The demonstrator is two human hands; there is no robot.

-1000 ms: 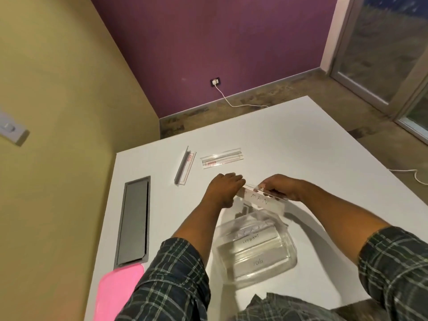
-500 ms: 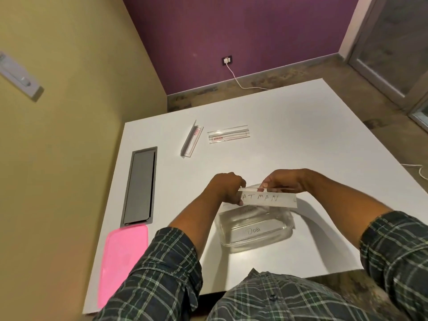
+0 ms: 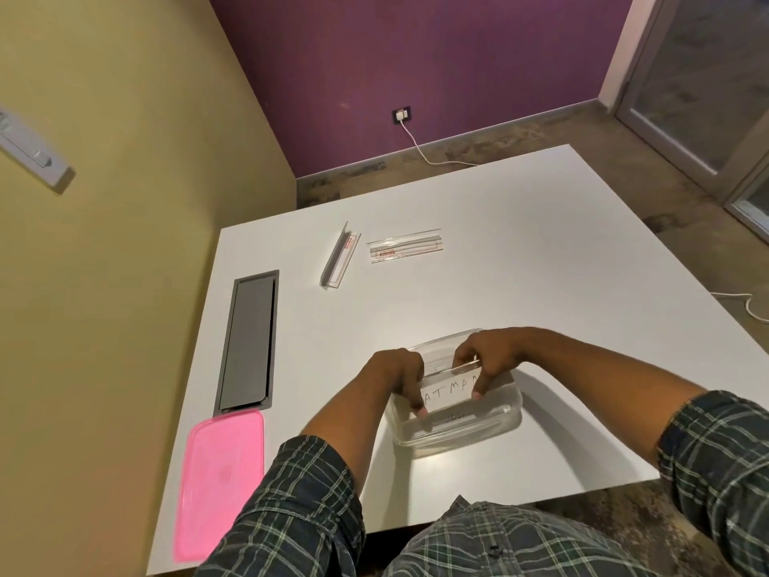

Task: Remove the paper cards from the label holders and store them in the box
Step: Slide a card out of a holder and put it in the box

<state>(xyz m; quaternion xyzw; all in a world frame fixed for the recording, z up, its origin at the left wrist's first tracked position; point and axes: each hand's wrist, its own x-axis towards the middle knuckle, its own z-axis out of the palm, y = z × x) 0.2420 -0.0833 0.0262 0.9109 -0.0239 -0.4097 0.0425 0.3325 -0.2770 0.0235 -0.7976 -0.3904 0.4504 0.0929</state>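
A clear plastic box point(image 3: 478, 431) stands on the white table point(image 3: 541, 264) near its front edge, with paper cards lying inside. Over the box both hands hold a white paper card point(image 3: 449, 394) with handwritten letters. My left hand point(image 3: 397, 378) pinches the card's left end, my right hand point(image 3: 484, 360) its right end. Along the card's top edge a clear label holder point(image 3: 437, 370) shows; which hand holds it I cannot tell. Two more clear label holders point(image 3: 339, 256) point(image 3: 405, 247) lie farther back on the table, apart from the hands.
A pink lid point(image 3: 220, 481) lies at the table's front left corner. Behind it a grey cable hatch point(image 3: 247, 339) is set into the tabletop. A yellow wall runs along the left side. A white cable point(image 3: 416, 147) lies on the floor beyond the table.
The card has come lower over the box, and both hands have moved down and closer together with it. The view has shifted back a little.
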